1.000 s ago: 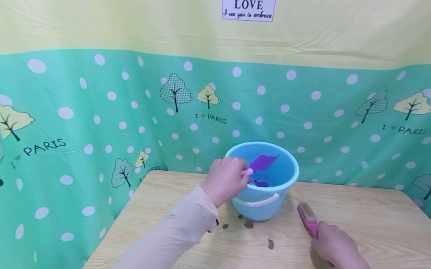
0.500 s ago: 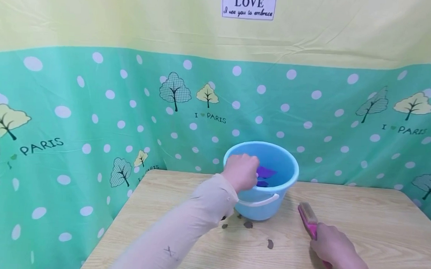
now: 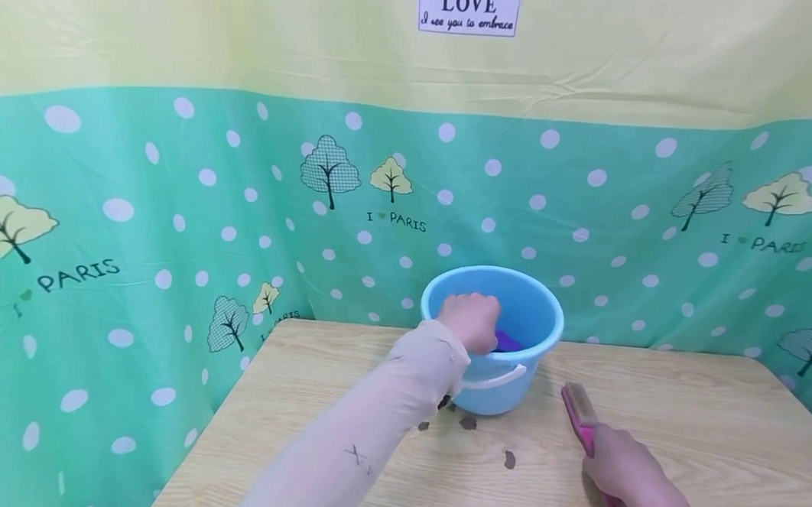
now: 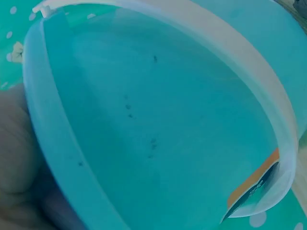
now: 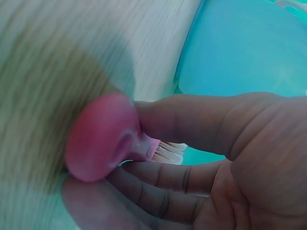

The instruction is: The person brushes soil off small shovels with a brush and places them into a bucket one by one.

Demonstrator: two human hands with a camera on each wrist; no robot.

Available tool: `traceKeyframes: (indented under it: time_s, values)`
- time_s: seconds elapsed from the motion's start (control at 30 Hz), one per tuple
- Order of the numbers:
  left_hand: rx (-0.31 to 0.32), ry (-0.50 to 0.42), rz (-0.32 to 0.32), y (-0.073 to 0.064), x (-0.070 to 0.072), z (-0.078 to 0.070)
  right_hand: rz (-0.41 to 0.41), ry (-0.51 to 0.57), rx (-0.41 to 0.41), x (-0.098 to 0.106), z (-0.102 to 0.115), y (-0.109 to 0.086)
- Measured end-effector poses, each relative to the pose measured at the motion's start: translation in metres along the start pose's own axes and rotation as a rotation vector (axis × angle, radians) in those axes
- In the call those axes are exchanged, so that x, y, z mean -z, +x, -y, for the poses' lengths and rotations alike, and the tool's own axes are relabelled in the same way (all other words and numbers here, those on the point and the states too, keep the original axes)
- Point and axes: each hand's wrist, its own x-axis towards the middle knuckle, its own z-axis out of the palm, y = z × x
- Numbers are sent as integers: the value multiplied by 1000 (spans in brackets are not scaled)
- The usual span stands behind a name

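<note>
A light blue bucket (image 3: 487, 392) with a white handle (image 3: 494, 379) stands on the table. My left hand (image 3: 470, 320) is inside its near left rim, fingers curled, gripping a small toy shovel whose purple blade (image 3: 508, 341) shows beside the knuckles; its pink grip is hidden by the hand. In the left wrist view the bucket wall (image 4: 158, 96) fills most of the picture, and part of the hand (image 4: 19, 148) appears at the left edge. To the right of the bucket, my right hand (image 3: 632, 474) holds a pink brush (image 3: 582, 417), bristles pointing away from me. Thumb and fingers wrap its handle (image 5: 100, 139).
Several dark brown scraps, one of them a curved piece (image 3: 509, 459), lie on the wooden table (image 3: 707, 422) in front of the bucket. A green and yellow printed curtain (image 3: 492, 181) hangs close behind the table and along its left side.
My left hand has moved right and down into the bucket with the shovel; its purple blade has sunk lower and shows less. The right hand and brush have barely moved.
</note>
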Motion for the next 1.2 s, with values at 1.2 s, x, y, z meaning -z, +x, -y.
traceKeyframes:
  time_s: [1.2]
  values:
    - [-50,-242,-166,-24,3,13,-18,-9,-1,6,6,-7]
